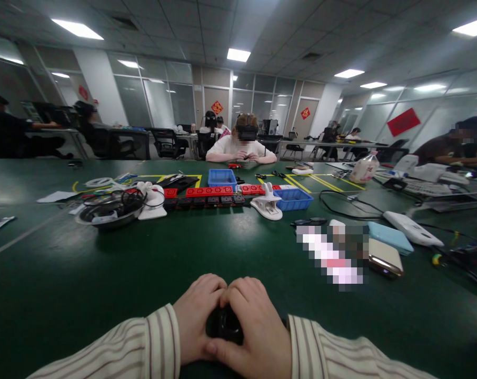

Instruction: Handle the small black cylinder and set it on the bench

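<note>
My left hand and my right hand meet at the near edge of the green table. Both curl around a glossy black object, whose dark top shows in the gap between them. Most of it is hidden by my fingers and palms, so its kind cannot be made out. The fingertips of the two hands touch or nearly touch at the far side, and my right thumb lies across the near side against my left hand.
Across the middle stand a metal bowl with cables, red modules, black modules, a white clip and blue bins. At right lie a cream power bank and a light-blue case. A person sits opposite.
</note>
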Demonstrator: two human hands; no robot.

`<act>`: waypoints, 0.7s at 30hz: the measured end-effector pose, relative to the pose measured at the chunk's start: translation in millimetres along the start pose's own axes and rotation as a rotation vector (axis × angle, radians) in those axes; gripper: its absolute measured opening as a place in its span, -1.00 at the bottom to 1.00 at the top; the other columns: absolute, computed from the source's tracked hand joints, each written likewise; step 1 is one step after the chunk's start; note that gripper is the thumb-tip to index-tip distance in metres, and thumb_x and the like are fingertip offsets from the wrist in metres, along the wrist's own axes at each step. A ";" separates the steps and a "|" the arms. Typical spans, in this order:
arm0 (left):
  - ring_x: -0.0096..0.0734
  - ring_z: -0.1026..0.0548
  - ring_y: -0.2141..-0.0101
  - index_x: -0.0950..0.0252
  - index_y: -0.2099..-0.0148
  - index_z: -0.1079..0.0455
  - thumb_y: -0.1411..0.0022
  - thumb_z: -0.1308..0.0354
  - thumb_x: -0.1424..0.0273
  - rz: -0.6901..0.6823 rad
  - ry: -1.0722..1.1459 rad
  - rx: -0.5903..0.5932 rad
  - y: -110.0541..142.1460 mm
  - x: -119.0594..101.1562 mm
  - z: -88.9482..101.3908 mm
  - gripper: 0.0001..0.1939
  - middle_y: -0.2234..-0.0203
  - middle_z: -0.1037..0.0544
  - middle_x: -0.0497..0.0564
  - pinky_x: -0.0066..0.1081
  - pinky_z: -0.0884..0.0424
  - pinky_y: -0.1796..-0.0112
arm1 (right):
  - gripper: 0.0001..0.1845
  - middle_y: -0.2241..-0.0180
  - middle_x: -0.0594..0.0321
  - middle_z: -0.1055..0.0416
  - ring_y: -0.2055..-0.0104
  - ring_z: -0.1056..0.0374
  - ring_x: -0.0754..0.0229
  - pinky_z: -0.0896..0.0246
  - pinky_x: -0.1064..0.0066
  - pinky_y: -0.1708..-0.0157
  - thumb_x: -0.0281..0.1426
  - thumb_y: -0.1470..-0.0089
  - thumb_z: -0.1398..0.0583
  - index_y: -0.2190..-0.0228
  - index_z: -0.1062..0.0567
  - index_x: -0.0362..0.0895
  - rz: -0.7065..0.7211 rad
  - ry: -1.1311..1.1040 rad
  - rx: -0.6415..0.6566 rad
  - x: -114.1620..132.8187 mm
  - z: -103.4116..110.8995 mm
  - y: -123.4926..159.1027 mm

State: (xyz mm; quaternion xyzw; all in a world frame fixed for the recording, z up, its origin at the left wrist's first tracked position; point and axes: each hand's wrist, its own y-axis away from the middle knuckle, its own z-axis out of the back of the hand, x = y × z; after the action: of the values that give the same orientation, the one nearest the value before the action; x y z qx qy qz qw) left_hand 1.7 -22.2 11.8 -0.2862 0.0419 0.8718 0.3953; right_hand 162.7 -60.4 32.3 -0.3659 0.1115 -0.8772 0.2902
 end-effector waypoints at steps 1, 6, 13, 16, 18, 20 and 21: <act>-0.19 -0.28 0.28 0.31 0.34 -0.28 0.21 -0.26 0.17 0.001 0.010 0.011 -0.4 0.9 0.7 -0.59 0.32 -0.28 0.03 -0.21 -0.27 0.23 | -0.67 0.38 0.21 -0.27 0.32 -0.14 0.15 -0.02 0.26 0.28 -0.22 0.18 -0.26 0.43 -0.33 -0.17 -0.007 0.020 0.026 -0.2 0.5 -0.4; -0.23 -0.28 0.27 0.27 0.34 -0.35 0.26 -0.30 0.25 -0.017 0.029 0.041 -3.5 1.4 4.0 -0.62 0.33 -0.29 -0.02 -0.21 -0.25 0.19 | -0.84 0.36 0.23 -0.32 0.28 -0.17 0.20 -0.04 0.35 0.28 -0.46 0.20 -0.10 0.43 -0.33 -0.15 0.188 -0.082 0.083 -6.0 1.8 -2.9; -0.21 -0.32 0.22 0.22 0.23 -0.35 0.24 -0.25 0.16 -0.071 0.026 0.049 -4.2 2.7 3.6 -0.53 0.28 -0.34 -0.03 -0.02 -0.03 -0.03 | -0.83 0.40 0.26 -0.36 0.26 -0.21 0.22 -0.03 0.31 0.17 -0.39 0.03 0.03 0.40 -0.33 -0.13 0.379 -0.157 0.105 -8.1 3.2 -5.0; -0.13 -0.31 0.15 0.23 0.08 -0.26 0.16 -0.19 0.06 -0.060 0.062 0.049 -2.7 4.5 4.8 -0.41 0.20 -0.35 0.03 0.05 0.04 -0.06 | -0.62 0.29 0.17 -0.33 0.22 -0.19 0.17 -0.05 0.29 0.19 -0.13 -0.10 0.07 0.27 -0.32 -0.16 0.256 -0.180 0.043 -5.6 7.0 -4.5; -0.08 -0.30 0.12 0.24 0.04 -0.21 0.17 -0.16 -0.02 -0.043 0.073 0.042 -1.7 3.8 5.3 -0.33 0.18 -0.34 0.06 0.10 0.07 -0.06 | -0.44 0.28 0.14 -0.30 0.25 -0.17 0.14 -0.06 0.27 0.23 0.03 -0.09 0.13 0.25 -0.31 -0.18 0.152 -0.151 -0.009 -5.3 7.9 -3.6; -0.05 -0.30 0.11 0.27 0.03 -0.19 0.19 -0.14 -0.07 -0.027 0.056 0.026 -0.7 1.1 5.1 -0.27 0.17 -0.34 0.08 0.12 0.07 -0.05 | -0.32 0.33 0.13 -0.28 0.30 -0.15 0.12 -0.06 0.24 0.27 0.13 -0.04 0.19 0.29 -0.33 -0.19 0.078 -0.106 -0.037 -5.5 6.6 -2.5; -0.05 -0.31 0.12 0.28 0.04 -0.18 0.20 -0.14 -0.08 -0.023 0.032 0.011 -0.2 -0.9 4.8 -0.26 0.18 -0.35 0.09 0.13 0.09 -0.06 | -0.29 0.35 0.13 -0.27 0.32 -0.15 0.12 -0.05 0.23 0.29 0.16 -0.01 0.21 0.32 -0.33 -0.19 0.053 -0.087 -0.039 -5.3 5.4 -2.1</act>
State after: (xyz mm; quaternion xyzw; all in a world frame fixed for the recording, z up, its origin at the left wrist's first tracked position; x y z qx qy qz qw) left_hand 0.1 -21.3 16.3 -0.2984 0.0496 0.8622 0.4063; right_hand 168.7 -55.5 33.9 -0.4061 0.1254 -0.8501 0.3110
